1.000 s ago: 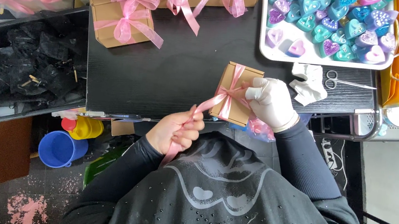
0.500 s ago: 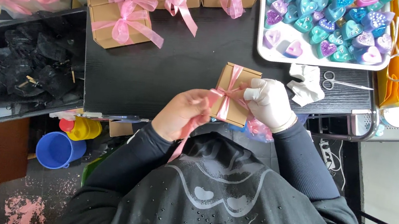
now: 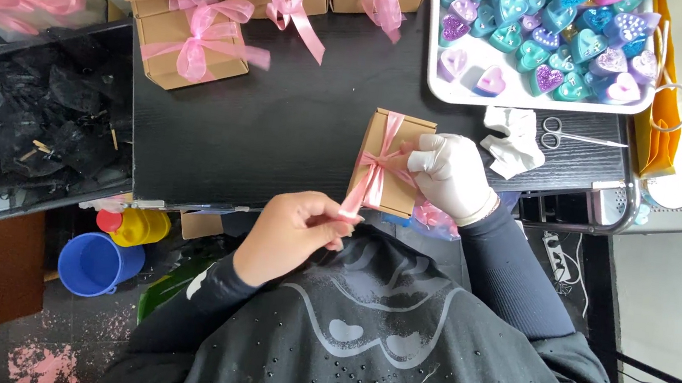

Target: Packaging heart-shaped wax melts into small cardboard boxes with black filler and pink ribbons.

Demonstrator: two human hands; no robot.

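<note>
Ribbon-tying is under way on a small brown cardboard box (image 3: pixel 390 165), which lies flat on the black wooden bench (image 3: pixel 280 122) near its front edge. A pink satin ribbon (image 3: pixel 371 178) is wrapped around the box, crossing on its top face. One loose tail is pinched between the thumb and fingertips of the bare left hand (image 3: pixel 293 234) and drawn taut toward the body, off the bench edge. The crossing is pressed down by the white-gloved right hand (image 3: pixel 448 178), fingers curled onto the ribbon. By the look of it, the knot is being cinched, with no bow formed yet; the next move seems to call for steady tension while a loop is made. Across the back of the bench, finished brown boxes with pink bows (image 3: pixel 193 45) are lined up, and a white tray of heart-shaped pieces in purple and teal (image 3: pixel 545 43) is set at the far right, small scissors (image 3: pixel 580 139) just beside it. Left of the bench, a black bin of dark crinkled filling (image 3: pixel 25 124) is seen, a blue cup (image 3: pixel 96 263) on the floor below.
</note>
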